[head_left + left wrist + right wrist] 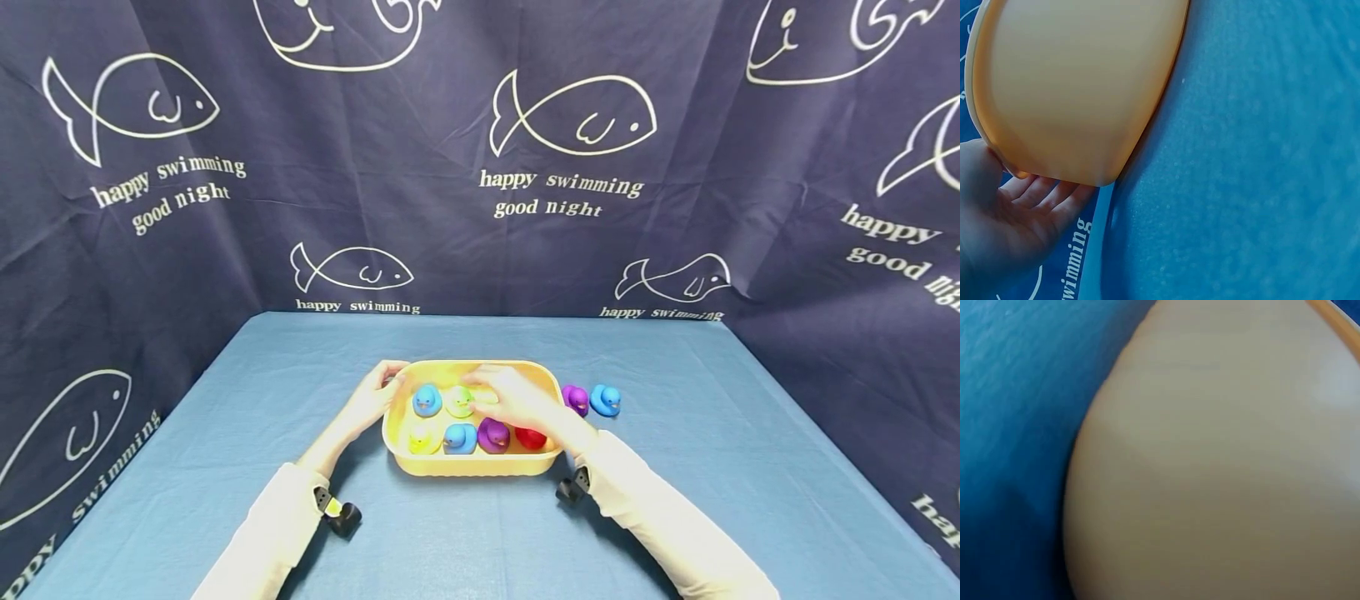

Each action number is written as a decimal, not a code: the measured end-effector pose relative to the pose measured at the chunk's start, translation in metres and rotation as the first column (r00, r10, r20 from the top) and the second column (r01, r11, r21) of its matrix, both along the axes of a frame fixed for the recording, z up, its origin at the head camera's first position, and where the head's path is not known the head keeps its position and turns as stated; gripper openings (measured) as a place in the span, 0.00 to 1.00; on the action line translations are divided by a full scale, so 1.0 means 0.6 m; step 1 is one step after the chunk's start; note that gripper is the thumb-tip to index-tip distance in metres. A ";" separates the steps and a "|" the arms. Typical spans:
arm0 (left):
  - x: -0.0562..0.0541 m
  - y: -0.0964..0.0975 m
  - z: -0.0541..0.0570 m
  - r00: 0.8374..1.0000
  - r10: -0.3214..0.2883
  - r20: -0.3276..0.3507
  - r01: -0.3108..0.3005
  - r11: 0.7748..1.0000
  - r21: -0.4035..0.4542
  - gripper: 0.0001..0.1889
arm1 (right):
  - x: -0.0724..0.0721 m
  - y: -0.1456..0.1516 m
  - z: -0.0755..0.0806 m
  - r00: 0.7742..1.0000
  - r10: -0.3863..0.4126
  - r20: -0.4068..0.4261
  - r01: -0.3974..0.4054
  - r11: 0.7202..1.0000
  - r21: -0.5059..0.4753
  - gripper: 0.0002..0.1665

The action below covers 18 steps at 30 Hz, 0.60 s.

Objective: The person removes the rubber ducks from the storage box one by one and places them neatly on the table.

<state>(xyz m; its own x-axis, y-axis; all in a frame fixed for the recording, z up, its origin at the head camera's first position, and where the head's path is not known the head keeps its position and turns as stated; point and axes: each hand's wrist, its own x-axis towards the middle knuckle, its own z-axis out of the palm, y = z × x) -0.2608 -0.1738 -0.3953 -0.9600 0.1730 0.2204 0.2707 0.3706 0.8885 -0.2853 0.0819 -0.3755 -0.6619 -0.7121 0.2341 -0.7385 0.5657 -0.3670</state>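
Note:
My left hand (375,392) grips the left end of a yellow plastic tub (480,465), thumb at the rim and fingers spread along the outside wall. The left wrist view shows this hand (1016,219) below the tub's end (1085,94). Inside the tub, my right hand (517,396) reaches over the right side, thumb and fingers parted beside a yellow-green toy duck (459,402). A blue duck (427,401) sits left of it. Along the front are a yellow duck (424,439), a blue duck (460,438), a purple duck (493,437) and a red toy (531,437), partly covered by my right wrist.
Just right of the tub, a purple duck (576,400) and another blue duck (605,400) stand on the blue cloth-covered table (480,533). A dark printed curtain (450,250) rises behind the table and along both sides. The tub's outer wall (1210,475) fills most of the right wrist view.

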 end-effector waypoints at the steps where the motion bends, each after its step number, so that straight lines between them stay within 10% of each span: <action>1: -0.001 0.000 -0.001 1.000 0.002 0.000 -0.002 1.000 -0.002 0.16 | -0.001 -0.002 -0.002 1.000 0.005 -0.004 -0.005 1.000 0.000 0.24; 18: -0.042 -0.020 -0.051 1.000 0.011 -0.015 -0.011 1.000 0.009 0.17 | -0.011 -0.020 -0.025 0.999 0.035 -0.014 -0.036 0.998 -0.056 0.24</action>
